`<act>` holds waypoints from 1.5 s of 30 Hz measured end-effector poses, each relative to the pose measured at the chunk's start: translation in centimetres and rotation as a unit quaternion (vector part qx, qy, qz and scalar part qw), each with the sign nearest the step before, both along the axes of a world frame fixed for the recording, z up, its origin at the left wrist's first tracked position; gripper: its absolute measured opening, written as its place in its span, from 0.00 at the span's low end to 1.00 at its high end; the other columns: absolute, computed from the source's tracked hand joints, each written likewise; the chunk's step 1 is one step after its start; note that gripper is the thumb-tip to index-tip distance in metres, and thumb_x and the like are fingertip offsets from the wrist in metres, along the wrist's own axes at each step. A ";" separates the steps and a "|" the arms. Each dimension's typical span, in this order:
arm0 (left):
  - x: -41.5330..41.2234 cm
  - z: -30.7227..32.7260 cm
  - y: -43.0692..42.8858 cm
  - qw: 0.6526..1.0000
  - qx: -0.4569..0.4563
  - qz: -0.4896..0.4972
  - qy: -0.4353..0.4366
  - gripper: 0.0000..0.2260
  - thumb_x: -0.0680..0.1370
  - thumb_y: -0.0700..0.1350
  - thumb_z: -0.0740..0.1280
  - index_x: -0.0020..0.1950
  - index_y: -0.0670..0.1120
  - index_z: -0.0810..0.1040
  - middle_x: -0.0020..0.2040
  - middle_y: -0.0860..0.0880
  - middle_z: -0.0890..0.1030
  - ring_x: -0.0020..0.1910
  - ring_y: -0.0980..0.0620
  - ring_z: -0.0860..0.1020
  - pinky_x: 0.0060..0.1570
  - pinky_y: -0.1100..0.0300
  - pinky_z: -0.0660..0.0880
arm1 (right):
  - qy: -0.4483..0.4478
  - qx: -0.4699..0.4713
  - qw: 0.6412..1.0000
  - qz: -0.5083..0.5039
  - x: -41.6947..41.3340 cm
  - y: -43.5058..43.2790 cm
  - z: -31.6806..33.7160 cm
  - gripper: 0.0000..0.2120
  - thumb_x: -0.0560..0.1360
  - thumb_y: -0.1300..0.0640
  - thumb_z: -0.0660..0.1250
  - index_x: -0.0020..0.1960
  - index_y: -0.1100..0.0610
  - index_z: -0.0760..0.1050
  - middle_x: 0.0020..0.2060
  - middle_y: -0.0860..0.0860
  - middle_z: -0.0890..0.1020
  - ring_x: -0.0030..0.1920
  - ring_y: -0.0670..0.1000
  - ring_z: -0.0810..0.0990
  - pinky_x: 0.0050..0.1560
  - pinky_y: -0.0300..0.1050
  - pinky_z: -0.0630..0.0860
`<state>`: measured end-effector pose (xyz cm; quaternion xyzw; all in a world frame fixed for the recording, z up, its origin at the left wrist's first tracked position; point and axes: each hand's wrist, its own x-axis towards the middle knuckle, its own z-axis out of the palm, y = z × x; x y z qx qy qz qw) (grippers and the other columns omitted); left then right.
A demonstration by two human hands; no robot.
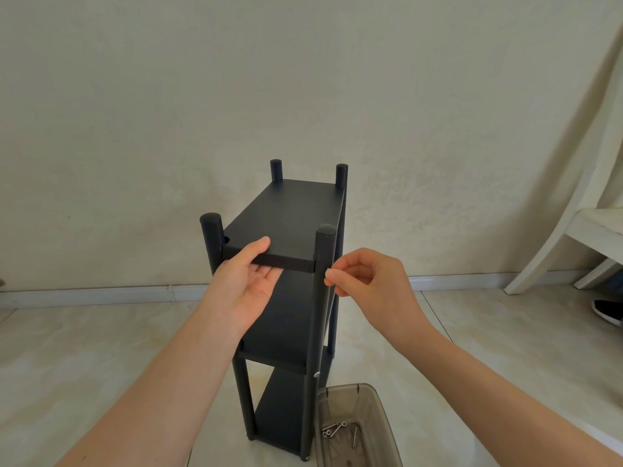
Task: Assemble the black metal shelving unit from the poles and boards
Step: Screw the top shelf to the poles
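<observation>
The black shelving unit stands upright on the floor with three boards between four round poles. My left hand (247,281) grips the near edge of the top board (290,217), thumb on top and fingers underneath. My right hand (362,281) has its fingertips pinched together against the near right pole (318,318), level with the top board. What those fingertips hold is too small to make out. The near left pole (211,237) stands beside my left thumb. A silver screw head (317,374) shows on the near right pole at the middle board.
A clear brown plastic tray (384,416) with several silver screws (335,429) sits on the tiled floor at the unit's right foot. A white chair (580,237) stands at the right by the wall, with a black shoe (608,311) under it.
</observation>
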<state>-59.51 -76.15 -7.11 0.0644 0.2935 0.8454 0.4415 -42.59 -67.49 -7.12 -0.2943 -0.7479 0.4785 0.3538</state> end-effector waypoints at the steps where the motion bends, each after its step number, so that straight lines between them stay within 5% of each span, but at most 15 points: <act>1: 0.0 0.0 0.0 1.000 -0.001 0.000 0.000 0.15 0.75 0.32 0.68 0.62 0.40 0.78 0.54 0.40 0.85 0.51 0.43 0.85 0.44 0.52 0.84 | 0.003 0.000 1.000 -0.001 0.0 0.1 0.0 0.02 0.75 0.56 0.73 0.45 0.52 0.80 0.39 0.48 0.85 0.40 0.46 0.84 0.49 0.41 0.82; 8: 0.2 0.0 -0.2 1.000 -0.005 -0.002 -0.007 0.22 0.67 0.34 0.72 0.61 0.41 0.78 0.53 0.39 0.85 0.50 0.43 0.85 0.43 0.51 0.84 | -0.003 0.000 1.000 -0.014 -0.5 1.2 0.3 0.15 0.71 0.51 0.77 0.53 0.46 0.75 0.40 0.44 0.82 0.38 0.41 0.80 0.37 0.30 0.76; 14: 0.1 -0.1 -0.2 1.000 -0.012 -0.005 0.000 0.16 0.72 0.34 0.71 0.60 0.40 0.78 0.53 0.39 0.85 0.51 0.43 0.85 0.47 0.51 0.83 | -0.034 -0.094 0.979 0.180 -0.4 3.4 1.0 0.36 0.76 0.56 0.72 0.74 0.33 0.58 0.61 0.45 0.77 0.57 0.43 0.81 0.55 0.44 0.81; 17: 0.1 0.0 -0.2 1.000 -0.014 -0.002 0.009 0.21 0.66 0.35 0.72 0.59 0.41 0.78 0.52 0.39 0.85 0.50 0.43 0.85 0.54 0.50 0.81 | -0.002 -0.159 0.947 0.278 -0.8 4.3 1.0 0.35 0.76 0.60 0.71 0.73 0.34 0.62 0.67 0.49 0.75 0.62 0.48 0.79 0.62 0.52 0.78; 22: 0.1 -0.1 -0.3 1.000 0.001 -0.004 0.006 0.23 0.65 0.35 0.72 0.61 0.41 0.77 0.54 0.39 0.85 0.52 0.43 0.85 0.49 0.51 0.82 | 0.035 -0.200 0.929 0.309 -1.5 4.7 0.9 0.32 0.70 0.62 0.71 0.72 0.48 0.69 0.67 0.58 0.74 0.63 0.57 0.79 0.64 0.55 0.76; 33: 0.6 -0.5 -0.4 0.999 -0.028 0.004 0.022 0.26 0.69 0.37 0.73 0.67 0.44 0.75 0.55 0.42 0.85 0.52 0.44 0.85 0.47 0.52 0.83 | 0.019 -0.177 0.947 0.267 -2.0 4.6 0.5 0.25 0.75 0.65 0.71 0.69 0.50 0.72 0.64 0.58 0.78 0.61 0.57 0.81 0.64 0.57 0.76; 45: 2.0 -0.7 0.7 0.998 -0.015 -0.055 0.039 0.26 0.66 0.36 0.73 0.64 0.42 0.75 0.53 0.40 0.85 0.52 0.42 0.85 0.47 0.49 0.84 | 0.000 -0.156 0.957 0.245 -1.2 4.4 1.1 0.32 0.69 0.61 0.76 0.71 0.54 0.70 0.64 0.59 0.77 0.65 0.59 0.77 0.69 0.60 0.71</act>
